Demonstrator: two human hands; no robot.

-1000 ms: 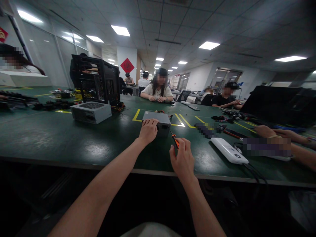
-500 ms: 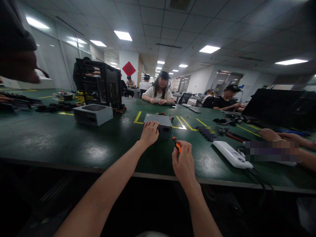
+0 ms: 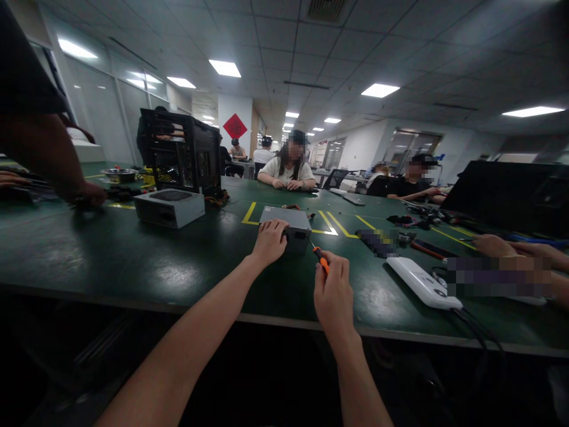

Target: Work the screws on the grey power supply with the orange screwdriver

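A grey metal computer power supply (image 3: 293, 220) lies on the green table in front of me, with wires behind it. My left hand (image 3: 269, 240) rests over its near left edge, fingers bent round the corner and gripping it. An orange and black screwdriver (image 3: 320, 259) is in my right hand (image 3: 333, 287), its fingers closed round the handle. The shaft points up and left, and its tip is at the near right corner of the power supply. Whether the tip sits in a screw is too small to tell.
A second power supply (image 3: 169, 207) and an open black computer case (image 3: 182, 151) stand to the left. A white power strip (image 3: 422, 282) lies on the right. Another person's arm (image 3: 48, 154) reaches in at left. A co-worker's hands (image 3: 495, 245) are at right. Someone sits opposite.
The screwdriver and my right hand have shifted slightly right and down. My left hand stays on the power supply. The other person's arm at left has lowered to the table.
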